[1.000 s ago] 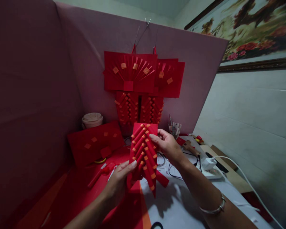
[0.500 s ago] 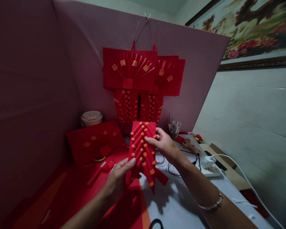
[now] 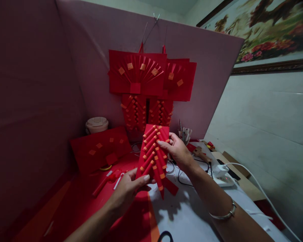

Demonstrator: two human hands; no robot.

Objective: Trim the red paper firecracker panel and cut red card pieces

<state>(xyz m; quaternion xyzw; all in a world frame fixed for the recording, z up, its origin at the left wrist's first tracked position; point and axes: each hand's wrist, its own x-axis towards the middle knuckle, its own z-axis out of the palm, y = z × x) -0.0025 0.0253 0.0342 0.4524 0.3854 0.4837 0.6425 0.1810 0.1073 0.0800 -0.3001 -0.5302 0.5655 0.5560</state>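
Note:
A red paper firecracker decoration (image 3: 151, 151), with rows of small rolled tubes banded in orange, is held up over the table in both hands. My left hand (image 3: 132, 186) grips its lower left edge, thumb in front and fingers behind. On the upper right edge, my right hand (image 3: 178, 149) pinches it with the thumb on the tubes; the other fingers are partly hidden behind. Two similar firecracker panels (image 3: 133, 114) hang on the board behind, below red folded fans (image 3: 137, 72).
Another red fan panel (image 3: 98, 148) leans at the left before a white lidded bucket (image 3: 97, 125). A red paper roll (image 3: 101, 186) lies on red sheets. At the right are a glue gun (image 3: 202, 154), a power strip (image 3: 223, 179) with cables, and a pen holder (image 3: 185, 133). Scissor handles (image 3: 166, 236) show in front.
The firecracker decoration has shifted slightly up and to the right. My left hand has slid lower along its edge, while my right hand keeps its hold near the top.

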